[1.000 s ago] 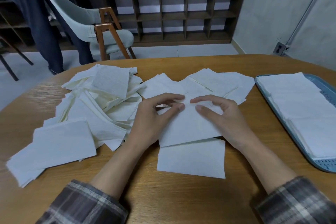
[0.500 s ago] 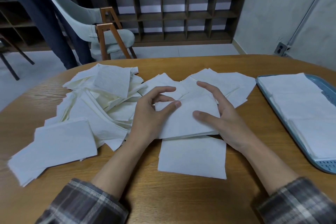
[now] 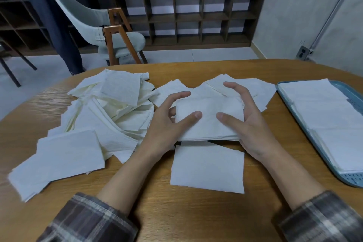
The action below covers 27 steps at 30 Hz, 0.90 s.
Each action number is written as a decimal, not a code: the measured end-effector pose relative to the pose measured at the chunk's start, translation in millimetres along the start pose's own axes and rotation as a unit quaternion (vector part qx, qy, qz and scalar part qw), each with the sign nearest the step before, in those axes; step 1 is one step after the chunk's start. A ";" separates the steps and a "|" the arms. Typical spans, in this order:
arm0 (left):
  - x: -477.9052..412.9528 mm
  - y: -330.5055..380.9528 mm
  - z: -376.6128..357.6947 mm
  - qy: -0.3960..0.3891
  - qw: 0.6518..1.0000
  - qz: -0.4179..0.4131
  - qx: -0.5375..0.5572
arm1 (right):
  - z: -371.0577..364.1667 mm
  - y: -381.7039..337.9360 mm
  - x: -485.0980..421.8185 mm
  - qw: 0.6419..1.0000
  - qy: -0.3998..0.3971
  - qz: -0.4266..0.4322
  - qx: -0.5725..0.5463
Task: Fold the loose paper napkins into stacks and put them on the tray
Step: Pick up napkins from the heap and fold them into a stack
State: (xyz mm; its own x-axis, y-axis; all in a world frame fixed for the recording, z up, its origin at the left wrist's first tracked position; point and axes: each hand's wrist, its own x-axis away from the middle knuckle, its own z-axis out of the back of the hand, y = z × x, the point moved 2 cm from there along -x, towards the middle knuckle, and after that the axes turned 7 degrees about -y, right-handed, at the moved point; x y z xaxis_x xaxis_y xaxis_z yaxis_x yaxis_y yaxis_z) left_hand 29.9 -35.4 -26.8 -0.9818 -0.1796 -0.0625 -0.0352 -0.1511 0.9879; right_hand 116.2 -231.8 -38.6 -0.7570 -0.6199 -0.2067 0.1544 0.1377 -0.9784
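A small stack of folded white napkins (image 3: 209, 122) is held between both hands at the table's middle. My left hand (image 3: 167, 125) grips its left edge, thumb on top and fingers behind. My right hand (image 3: 249, 122) grips its right edge in the same way. A single flat napkin (image 3: 207, 167) lies just in front of the stack. A big heap of loose napkins (image 3: 110, 112) spreads over the left half of the table. More napkins (image 3: 253, 88) lie behind my hands. The blue tray (image 3: 306, 129) at the right edge carries folded napkin stacks (image 3: 330, 122).
The round wooden table (image 3: 192, 214) has bare wood in front, near my plaid sleeves. Beyond its far edge stand a grey chair (image 3: 98, 25) and a low dark shelf (image 3: 196, 15) with potted plants.
Both hands have moved from pressing a napkin flat to gripping the stack by its two sides. The right hand's fingers reached round the far right corner, and the stack's near edge looks lifted off the table.
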 end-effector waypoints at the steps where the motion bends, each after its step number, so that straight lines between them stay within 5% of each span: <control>1: 1.0 0.3 -0.2 -0.002 1.000 -0.005 0.012 | 0.8 1.0 -0.1 1.000 0.003 -0.001 0.007; 7: -0.1 -5.1 -0.4 0.011 0.999 -0.040 -0.029 | -0.2 -1.1 0.8 0.991 -0.008 -0.004 0.130; 11: -0.7 -10.0 -2.6 0.015 0.972 -0.092 -0.218 | 7.1 4.7 -2.0 0.979 0.079 -0.002 0.186; 17: 4.1 -16.1 -15.6 -0.202 0.929 -0.105 -0.292 | 12.3 9.6 -3.2 0.974 0.112 0.002 0.195; 27: 2.3 -20.2 -14.7 -0.238 0.935 -0.092 -0.246 | 8.8 8.6 -3.3 0.974 0.099 0.003 0.201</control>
State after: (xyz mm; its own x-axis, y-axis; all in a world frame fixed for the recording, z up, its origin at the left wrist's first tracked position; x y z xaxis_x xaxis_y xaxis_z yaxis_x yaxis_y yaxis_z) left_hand 31.2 -47.0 -49.0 -0.9436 0.3290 -0.0378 -0.2357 -0.5872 0.7744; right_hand 125.6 -235.3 -46.3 -0.8572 -0.4527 -0.2457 0.3653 -0.1980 -0.9096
